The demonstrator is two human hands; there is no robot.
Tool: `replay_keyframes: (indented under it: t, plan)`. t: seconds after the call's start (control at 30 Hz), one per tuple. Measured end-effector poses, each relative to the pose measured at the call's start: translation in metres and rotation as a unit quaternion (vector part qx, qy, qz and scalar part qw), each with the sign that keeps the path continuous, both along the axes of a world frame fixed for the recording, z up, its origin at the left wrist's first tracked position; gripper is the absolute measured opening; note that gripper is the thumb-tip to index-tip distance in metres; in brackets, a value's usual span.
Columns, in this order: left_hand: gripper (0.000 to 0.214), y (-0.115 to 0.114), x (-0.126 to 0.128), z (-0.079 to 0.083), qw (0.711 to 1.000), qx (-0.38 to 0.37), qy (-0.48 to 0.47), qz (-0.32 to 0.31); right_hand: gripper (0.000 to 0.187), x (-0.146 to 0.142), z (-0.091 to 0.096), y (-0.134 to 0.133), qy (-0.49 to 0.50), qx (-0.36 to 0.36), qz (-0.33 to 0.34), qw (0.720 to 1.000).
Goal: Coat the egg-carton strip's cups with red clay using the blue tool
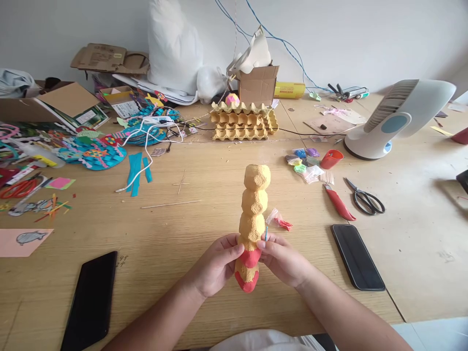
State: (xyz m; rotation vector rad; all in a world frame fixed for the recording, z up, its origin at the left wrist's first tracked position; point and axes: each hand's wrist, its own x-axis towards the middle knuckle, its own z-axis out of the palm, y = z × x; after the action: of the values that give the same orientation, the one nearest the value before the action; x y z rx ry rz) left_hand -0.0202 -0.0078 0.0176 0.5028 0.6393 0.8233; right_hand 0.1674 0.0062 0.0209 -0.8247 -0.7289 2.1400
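Both hands hold a yellow egg carton strip [252,226] in front of me, its row of cups pointing away over the table. Red modelling clay [250,258] covers part of a lower cup, and more lies along the near end. My left hand [215,265] grips the strip's left edge, with its thumb by the red clay. From the right side, my right hand [285,261] pinches the strip at the same height. A thin blue stick [266,234] sticks up between its fingers; its lower part is hidden. Just beyond lies a small clear bag with red clay [283,223].
Two phones [91,300] [358,257] flank my arms. On the right are scissors [367,199], a red-handled knife [339,202], a red cup [331,158], clay packets [305,161] and a white fan [395,119]. Egg cartons [241,122] stand behind; paper crafts [97,151] crowd the left.
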Motion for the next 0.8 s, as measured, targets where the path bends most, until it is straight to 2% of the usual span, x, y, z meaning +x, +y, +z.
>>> replay_keyframes:
  t: [0.27,0.5,0.67,0.8]
  plan:
    - [0.026,0.0003,-0.0025,-0.0043,0.999,-0.025,-0.039,-0.003,0.032,0.0026,0.0003,0.0016,0.008,-0.024,0.008,1.0]
    - [0.023,0.0003,-0.0024,-0.0099,0.999,-0.045,-0.022,0.009,0.034,-0.0012,0.0015,0.0009,0.007,-0.036,0.005,0.999]
    - [0.023,0.0024,0.0,-0.0067,0.991,-0.085,-0.104,0.005,0.035,-0.0043,-0.0009,-0.0007,0.038,-0.082,0.0,0.996]
    - [0.03,0.0032,0.0001,-0.0044,0.989,-0.09,-0.116,0.01,0.036,-0.0045,-0.0038,-0.0003,0.044,-0.086,0.006,0.995]
